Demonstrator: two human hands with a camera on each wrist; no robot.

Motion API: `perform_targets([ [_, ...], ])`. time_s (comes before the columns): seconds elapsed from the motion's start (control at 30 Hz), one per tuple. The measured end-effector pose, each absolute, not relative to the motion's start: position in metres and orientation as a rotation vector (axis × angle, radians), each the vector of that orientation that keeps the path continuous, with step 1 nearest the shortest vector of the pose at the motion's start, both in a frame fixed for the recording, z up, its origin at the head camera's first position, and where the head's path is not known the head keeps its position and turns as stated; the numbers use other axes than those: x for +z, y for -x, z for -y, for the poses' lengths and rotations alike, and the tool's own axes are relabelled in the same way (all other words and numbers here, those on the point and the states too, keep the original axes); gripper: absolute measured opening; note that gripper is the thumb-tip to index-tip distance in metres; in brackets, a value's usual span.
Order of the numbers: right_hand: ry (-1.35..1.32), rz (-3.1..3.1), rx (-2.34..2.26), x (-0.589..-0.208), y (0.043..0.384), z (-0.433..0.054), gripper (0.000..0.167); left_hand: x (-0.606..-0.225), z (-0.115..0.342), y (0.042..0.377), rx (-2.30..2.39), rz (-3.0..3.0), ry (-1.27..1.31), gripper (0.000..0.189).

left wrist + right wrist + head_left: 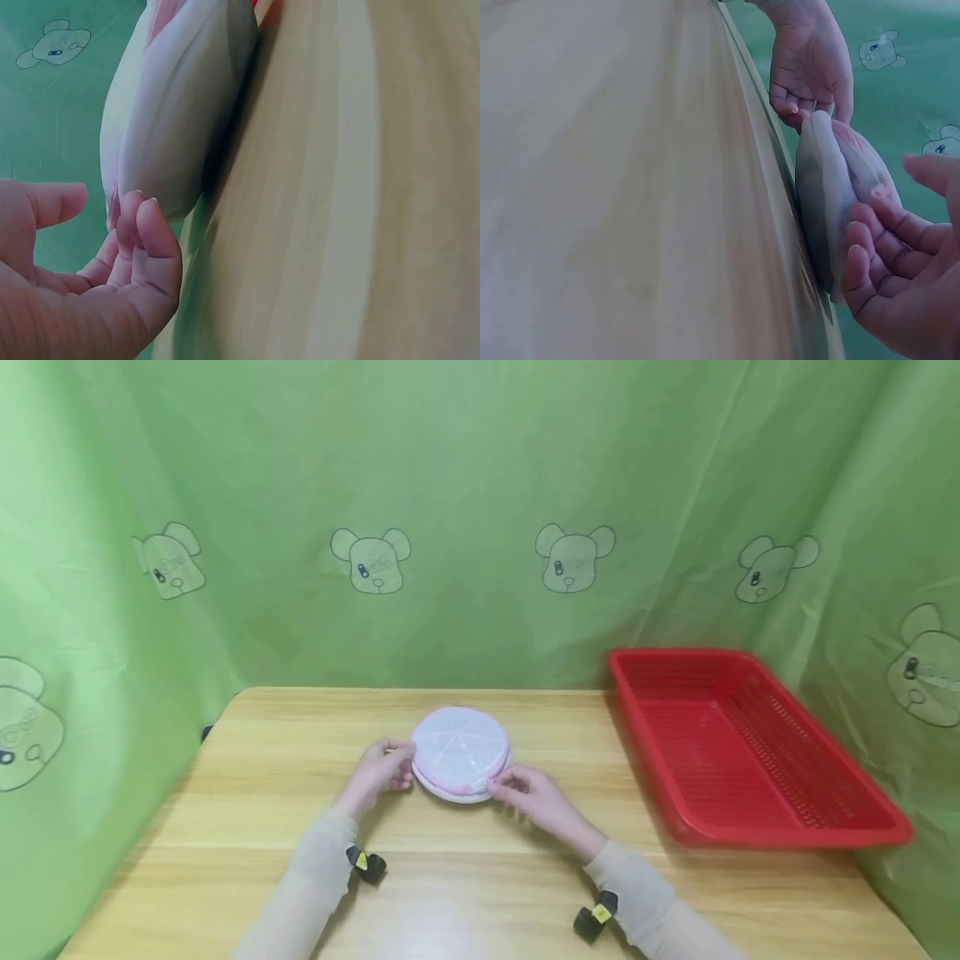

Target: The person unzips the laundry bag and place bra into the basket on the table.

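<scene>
A round white mesh bag [459,747] with pink trim and a zip along its rim lies on the wooden table, padded in shape. My left hand [378,770] is at its left edge; in the left wrist view, loosely bent fingers [154,229] touch the bag's side [180,127] while the thumb stands apart. At the front right edge is my right hand [536,797]. Its fingertips [862,232] touch the rim by the pink zip end [885,191], with the thumb held away from the bag. The bag's underside is hidden.
A red plastic basket [660,777] with slotted sides stands at the table's right. Green curtains [465,485] printed with bear heads hang behind and on both sides. Each sleeve carries a small black wrist device, such as the one on the left sleeve [367,865].
</scene>
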State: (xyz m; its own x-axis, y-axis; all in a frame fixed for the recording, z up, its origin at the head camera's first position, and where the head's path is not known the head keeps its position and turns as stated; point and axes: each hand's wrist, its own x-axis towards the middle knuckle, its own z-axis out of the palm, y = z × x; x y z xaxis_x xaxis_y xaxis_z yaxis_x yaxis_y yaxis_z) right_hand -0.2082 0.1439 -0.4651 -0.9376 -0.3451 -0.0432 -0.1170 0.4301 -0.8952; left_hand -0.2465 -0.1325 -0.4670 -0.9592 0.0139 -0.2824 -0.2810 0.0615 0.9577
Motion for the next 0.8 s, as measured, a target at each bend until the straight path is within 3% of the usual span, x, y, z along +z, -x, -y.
perform_targets([
  [0.4,0.394,-2.477,-1.558,-0.4694,0.2089,-0.1367,0.019,-0.4708,0.1339,0.2460,1.981,-2.023,0.199,0.028],
  [0.8,0.495,-2.440,-1.544,-0.4697,0.2072,-0.1372,0.019,-0.4760,0.1362,0.2458,1.846,-2.042,0.094,0.031],
])
